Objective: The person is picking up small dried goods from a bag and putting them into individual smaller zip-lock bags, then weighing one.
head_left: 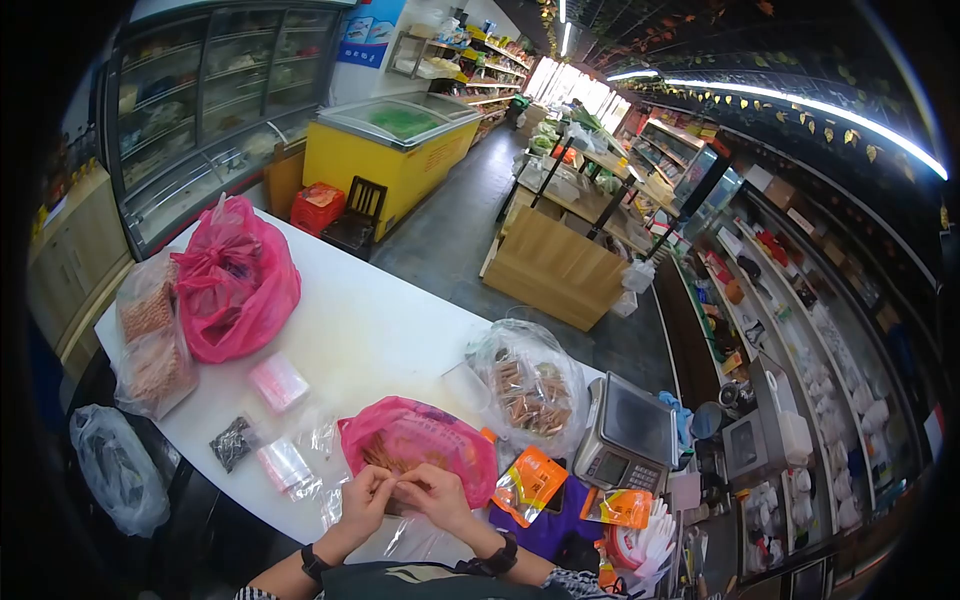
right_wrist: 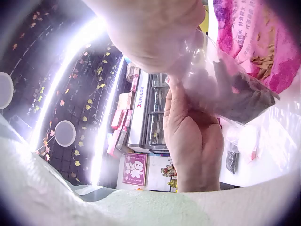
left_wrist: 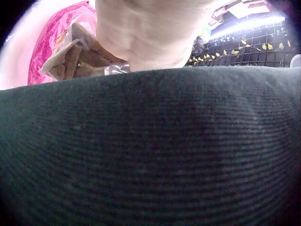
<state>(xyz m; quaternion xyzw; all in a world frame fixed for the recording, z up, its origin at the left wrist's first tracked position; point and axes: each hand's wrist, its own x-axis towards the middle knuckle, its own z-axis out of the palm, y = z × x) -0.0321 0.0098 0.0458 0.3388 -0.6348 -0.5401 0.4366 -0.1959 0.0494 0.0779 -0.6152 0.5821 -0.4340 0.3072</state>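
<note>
Close to the table's near edge, my left hand [head_left: 365, 500] and right hand [head_left: 440, 497] meet, fingertips together at the top of a small clear plastic bag [right_wrist: 242, 96]. Both hands pinch its top edge. Dark brown, bark-like pieces fill its lower part, which also shows in the left wrist view beside my palm. Just beyond my fingers lies an opened pink plastic bag [head_left: 455, 440] with thin brown sticks inside. To the left are two stacks of clear small bags, one pink-edged stack [head_left: 278, 382] and one nearer stack [head_left: 285, 465].
A large clear bag of brown sticks [head_left: 535, 400] sits beside a digital scale [head_left: 635, 415] on the right. Orange packets [head_left: 535, 480] lie nearer. A knotted pink bag [head_left: 240, 290], bags of pale pieces [head_left: 155, 350] and a small black packet [head_left: 232, 443] are at left on the white table [head_left: 370, 310].
</note>
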